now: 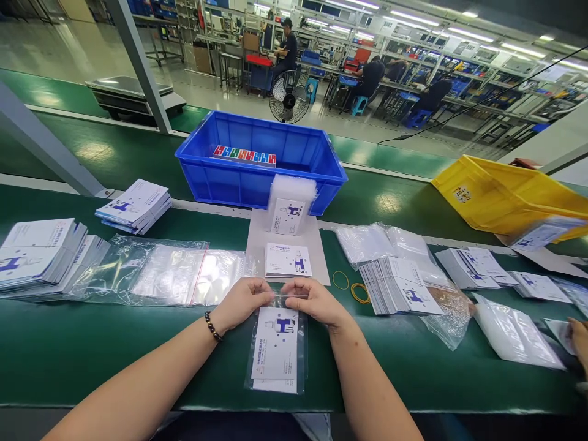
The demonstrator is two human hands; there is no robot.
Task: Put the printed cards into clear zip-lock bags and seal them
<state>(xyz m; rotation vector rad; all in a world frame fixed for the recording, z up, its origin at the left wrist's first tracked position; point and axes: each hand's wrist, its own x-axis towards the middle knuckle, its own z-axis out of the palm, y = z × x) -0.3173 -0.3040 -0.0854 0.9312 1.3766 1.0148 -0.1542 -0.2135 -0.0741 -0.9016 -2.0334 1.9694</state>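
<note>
A clear plastic bag (301,361) lies flat on the green bench in front of me, with a white printed booklet (275,349) inside it. White paper also shows at the bag's lower end. My left hand (248,300), with a beaded bracelet at its wrist, pinches the top edge of the bag. Opposite it, my right hand (315,299) grips the same edge, fingers curled and thumb pressed in. Just beyond my hands is a small stack of booklets (287,260) on a grey board (256,236). Bagged booklets (290,214) stand upright behind it, against a blue bin (248,177).
Loose plastic bags (172,272) and booklet stacks (39,251) lie at left. Rubber bands (361,293), a booklet pile (397,288) and more bags (514,334) are at right. A yellow bin (509,196) tilts behind. Another person's hand (579,343) shows at the right edge.
</note>
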